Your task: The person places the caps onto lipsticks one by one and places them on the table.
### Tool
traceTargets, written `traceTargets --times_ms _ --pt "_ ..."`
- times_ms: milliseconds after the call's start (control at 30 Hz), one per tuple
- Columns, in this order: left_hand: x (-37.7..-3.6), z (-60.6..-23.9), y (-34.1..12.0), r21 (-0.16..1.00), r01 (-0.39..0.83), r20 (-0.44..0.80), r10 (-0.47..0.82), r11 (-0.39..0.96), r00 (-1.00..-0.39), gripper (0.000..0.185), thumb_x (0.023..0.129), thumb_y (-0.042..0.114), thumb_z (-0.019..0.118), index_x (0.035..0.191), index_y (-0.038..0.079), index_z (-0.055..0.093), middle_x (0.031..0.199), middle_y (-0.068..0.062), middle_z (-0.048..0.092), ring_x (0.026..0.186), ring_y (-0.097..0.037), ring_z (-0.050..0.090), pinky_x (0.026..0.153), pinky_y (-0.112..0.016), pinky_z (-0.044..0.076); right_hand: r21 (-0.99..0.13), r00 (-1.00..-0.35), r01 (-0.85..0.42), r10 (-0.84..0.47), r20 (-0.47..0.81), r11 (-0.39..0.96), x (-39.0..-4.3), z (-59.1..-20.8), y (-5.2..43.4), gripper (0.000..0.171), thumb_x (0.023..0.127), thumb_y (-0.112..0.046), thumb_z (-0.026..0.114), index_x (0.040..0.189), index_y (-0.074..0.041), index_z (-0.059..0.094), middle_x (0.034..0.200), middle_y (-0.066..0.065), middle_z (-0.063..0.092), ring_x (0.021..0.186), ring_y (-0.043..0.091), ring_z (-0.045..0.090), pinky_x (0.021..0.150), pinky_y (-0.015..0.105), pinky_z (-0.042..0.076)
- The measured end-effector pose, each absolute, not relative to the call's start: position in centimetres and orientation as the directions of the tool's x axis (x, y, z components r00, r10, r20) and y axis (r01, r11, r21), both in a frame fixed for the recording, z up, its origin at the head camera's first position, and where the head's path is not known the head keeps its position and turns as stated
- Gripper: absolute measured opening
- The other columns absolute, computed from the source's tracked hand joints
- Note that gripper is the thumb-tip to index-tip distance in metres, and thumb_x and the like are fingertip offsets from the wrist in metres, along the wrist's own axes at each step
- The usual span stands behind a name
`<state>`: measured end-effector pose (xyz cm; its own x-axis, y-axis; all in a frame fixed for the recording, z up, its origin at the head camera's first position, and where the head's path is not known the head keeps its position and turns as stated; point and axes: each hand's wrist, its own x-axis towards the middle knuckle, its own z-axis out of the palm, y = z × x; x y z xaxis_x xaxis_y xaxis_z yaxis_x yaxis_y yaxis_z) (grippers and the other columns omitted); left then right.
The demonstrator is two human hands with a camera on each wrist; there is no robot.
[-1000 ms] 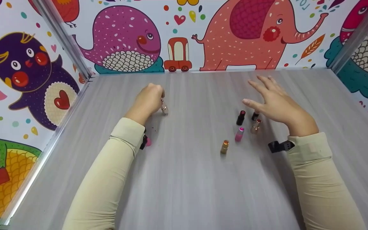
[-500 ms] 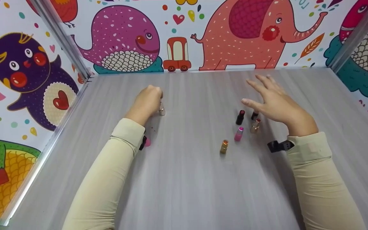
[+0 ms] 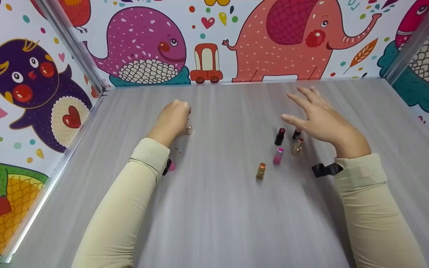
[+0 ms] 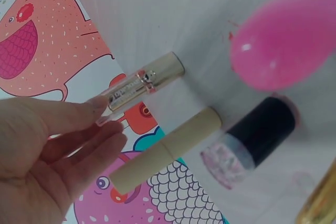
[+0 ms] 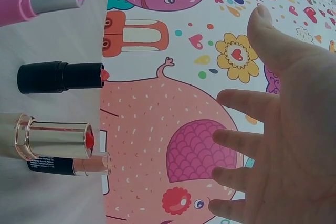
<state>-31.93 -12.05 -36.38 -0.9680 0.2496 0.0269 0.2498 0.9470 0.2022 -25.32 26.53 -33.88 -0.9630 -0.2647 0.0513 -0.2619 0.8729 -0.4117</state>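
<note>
My left hand [image 3: 173,118] pinches a slim lipstick tube [image 4: 144,87] by its clear end, between thumb and fingers. The tube's gold base [image 3: 188,131] points down at the table below the fist in the head view. Over on the right, my right hand [image 3: 322,119] is spread with straight fingers, holding nothing. Below it stand several uncapped lipsticks: a black one with a red tip [image 3: 279,136], a gold one with a red tip [image 3: 298,146], a pink one [image 3: 278,156] and a black one [image 3: 296,134] partly hidden by the thumb.
Nearer the front stands a gold lipstick [image 3: 261,171]. Around the left hand are a pale gold tube [image 4: 167,150], a black tube with a clear end [image 4: 262,135] and a smooth pink egg-shaped piece [image 4: 289,38]. A printed wall [image 3: 214,22] closes off the back.
The left hand has shifted the held lipstick tube slightly left and down, and the tube stands more upright. The right hand stays spread in about the same place.
</note>
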Motion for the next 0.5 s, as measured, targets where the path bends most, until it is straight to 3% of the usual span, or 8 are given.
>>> traceTargets --times_ms 233,367,500 --pt "-31.7 -36.1 -12.1 0.213 0.245 0.03 0.244 0.946 -0.969 0.036 0.084 0.004 0.09 0.116 -0.005 0.075 0.113 -0.022 0.074 0.101 -0.035 0.069 0.101 -0.046 0.058 -0.409 -0.962 -0.265 -0.268 0.052 0.873 -25.3 -33.9 26.6 0.085 0.101 -0.058 0.065 0.169 -0.019 0.033 0.177 0.016 0.014 0.164 0.043 -0.002 0.117 0.084 0.014" --pt "-31.2 -35.2 -12.7 0.234 0.252 0.082 0.24 0.939 -0.967 0.022 0.095 -0.004 0.074 0.117 -0.006 0.076 0.116 -0.024 0.073 0.105 -0.037 0.07 0.1 -0.048 0.057 -0.413 -0.963 -0.262 -0.266 0.05 0.872 -25.2 -33.9 26.6 0.085 0.101 -0.058 0.065 0.169 -0.02 0.032 0.177 0.015 0.013 0.164 0.042 -0.002 0.116 0.085 0.014" --pt "-30.6 -34.0 -13.8 0.241 0.257 0.121 0.233 0.936 -0.965 0.028 0.099 -0.006 0.065 0.125 -0.006 0.074 0.126 -0.027 0.071 0.117 -0.041 0.069 0.103 -0.051 0.056 -0.416 -0.963 -0.262 -0.266 0.05 0.871 -25.3 -33.7 26.6 0.085 0.101 -0.059 0.064 0.169 -0.021 0.032 0.178 0.014 0.012 0.164 0.042 -0.003 0.116 0.085 0.014"
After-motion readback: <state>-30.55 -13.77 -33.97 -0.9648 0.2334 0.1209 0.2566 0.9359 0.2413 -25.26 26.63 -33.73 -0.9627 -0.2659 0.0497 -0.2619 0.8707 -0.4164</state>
